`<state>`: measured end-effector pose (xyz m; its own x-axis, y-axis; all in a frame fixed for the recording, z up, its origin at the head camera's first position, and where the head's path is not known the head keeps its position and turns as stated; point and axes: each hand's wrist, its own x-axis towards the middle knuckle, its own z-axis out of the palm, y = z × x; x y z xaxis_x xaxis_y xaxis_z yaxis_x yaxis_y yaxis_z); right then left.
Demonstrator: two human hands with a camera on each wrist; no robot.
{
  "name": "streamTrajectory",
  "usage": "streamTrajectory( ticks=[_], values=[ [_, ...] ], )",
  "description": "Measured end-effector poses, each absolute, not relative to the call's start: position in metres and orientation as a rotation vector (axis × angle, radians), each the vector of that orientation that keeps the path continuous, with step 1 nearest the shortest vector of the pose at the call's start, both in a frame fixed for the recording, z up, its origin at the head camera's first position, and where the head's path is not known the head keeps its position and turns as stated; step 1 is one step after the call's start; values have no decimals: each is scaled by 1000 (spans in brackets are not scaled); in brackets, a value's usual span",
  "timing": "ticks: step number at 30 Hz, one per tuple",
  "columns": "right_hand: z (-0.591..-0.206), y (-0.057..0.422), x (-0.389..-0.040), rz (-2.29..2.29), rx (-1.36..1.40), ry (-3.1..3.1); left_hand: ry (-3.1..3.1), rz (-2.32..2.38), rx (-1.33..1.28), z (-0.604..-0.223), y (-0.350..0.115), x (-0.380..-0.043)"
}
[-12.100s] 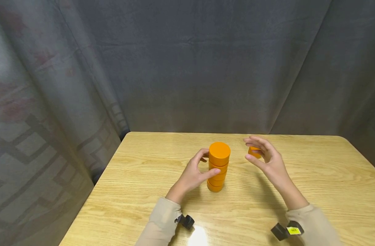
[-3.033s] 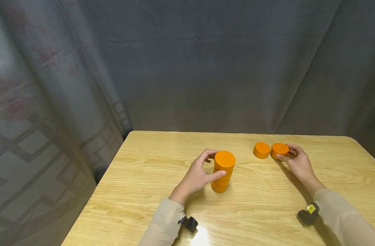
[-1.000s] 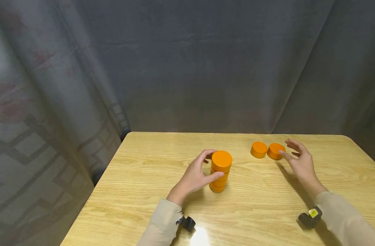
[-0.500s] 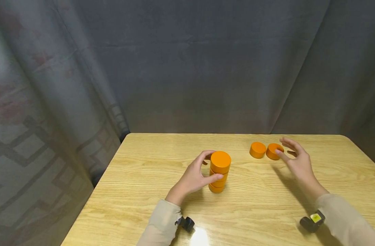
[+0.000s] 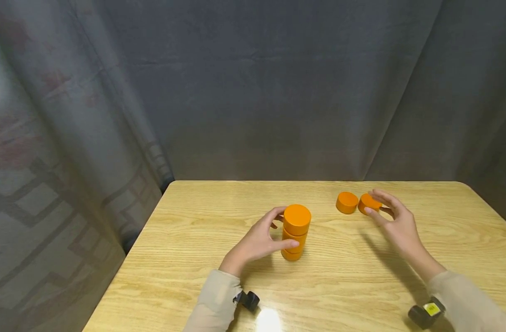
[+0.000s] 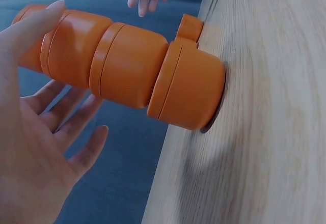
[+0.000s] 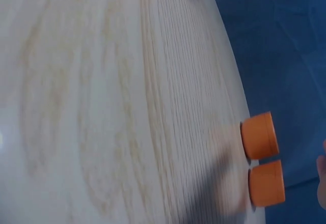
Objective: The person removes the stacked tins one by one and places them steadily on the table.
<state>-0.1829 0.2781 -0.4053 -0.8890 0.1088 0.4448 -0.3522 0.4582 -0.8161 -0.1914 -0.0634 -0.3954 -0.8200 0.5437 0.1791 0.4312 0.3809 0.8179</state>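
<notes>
Several squat orange jars, each with a lid seam, stand as an upright stack (image 5: 297,219) near the table's middle. My left hand (image 5: 257,242) curves round this stack, thumb across the front (image 6: 41,23) and fingers passing behind, partly hidden. Its little finger sticks out free in the left wrist view. At the back right, two single jars sit side by side, a left jar (image 5: 346,203) and a right jar (image 5: 367,203). My right hand (image 5: 398,223) hovers over the right jar, thumb and fingers apart; the right wrist view shows it clear of both jars.
The wooden table (image 5: 186,230) ends at a rounded back edge, with a grey curtain (image 5: 278,92) hanging behind. A patterned curtain (image 5: 62,193) hangs along the left side. Wrist cameras sit at both cuffs.
Since the oldest frame the stack is shorter and a second jar stands at the back right. My right hand has let go of that jar and drifted left; my left thumb sits slightly lower.
</notes>
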Motion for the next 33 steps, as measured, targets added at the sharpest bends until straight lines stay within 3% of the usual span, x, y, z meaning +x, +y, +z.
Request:
streamTrajectory(
  ticks=[33],
  values=[
    [-371, 229, -152, 1646, 481, -2141, 2518, 1426, 862, -399, -63, -196]
  ],
)
